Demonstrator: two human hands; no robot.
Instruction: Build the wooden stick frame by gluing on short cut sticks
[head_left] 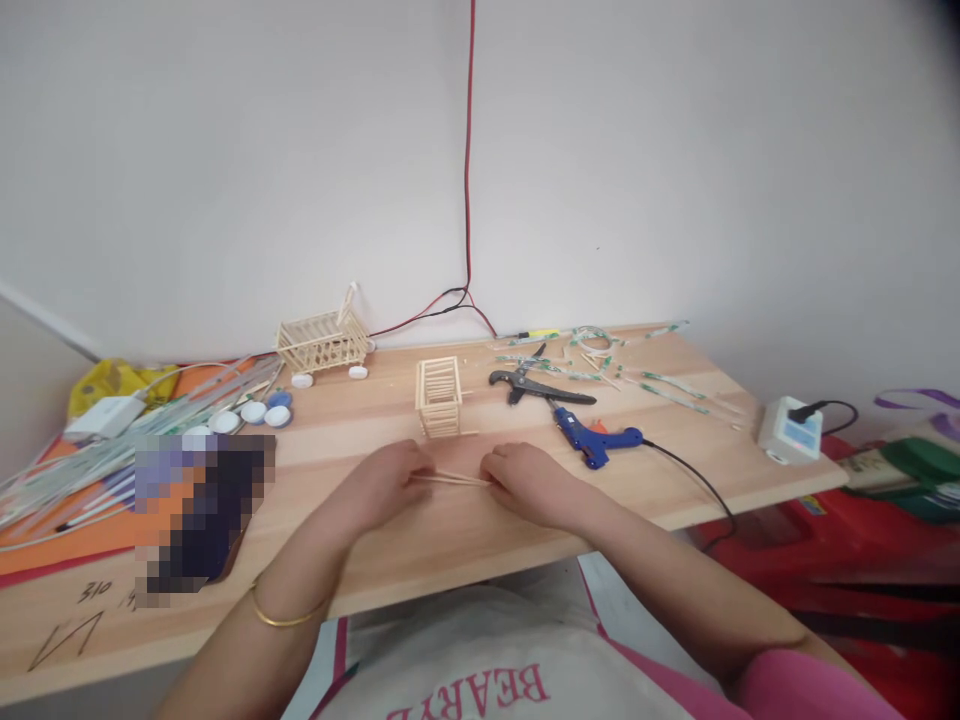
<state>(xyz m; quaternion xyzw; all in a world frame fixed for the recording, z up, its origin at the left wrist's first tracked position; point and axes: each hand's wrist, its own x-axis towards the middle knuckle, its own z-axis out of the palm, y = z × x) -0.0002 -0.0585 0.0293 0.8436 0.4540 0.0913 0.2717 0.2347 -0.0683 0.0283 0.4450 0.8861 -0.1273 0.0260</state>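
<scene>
Two thin wooden sticks [454, 481] stretch between my hands, just over the front part of the table. My left hand [394, 482] has its fingers closed on the left ends of the sticks. At the right ends, my right hand [525, 482] pinches them in the same way; its fingertips are partly hidden. Just beyond my hands stands a small open frame of wooden sticks [439, 395]. A finished-looking stick cart [326, 342] with white wheels sits farther back on the left.
A blue glue gun [592, 437] and dark cutting pliers [540, 386] lie right of the frame. Wrapped sticks [667, 390] are scattered behind them. Bottle caps [255, 412], plastic-wrapped bundles and a blurred dark object [217, 510] lie left. A white power socket [789, 430] stands at the right edge.
</scene>
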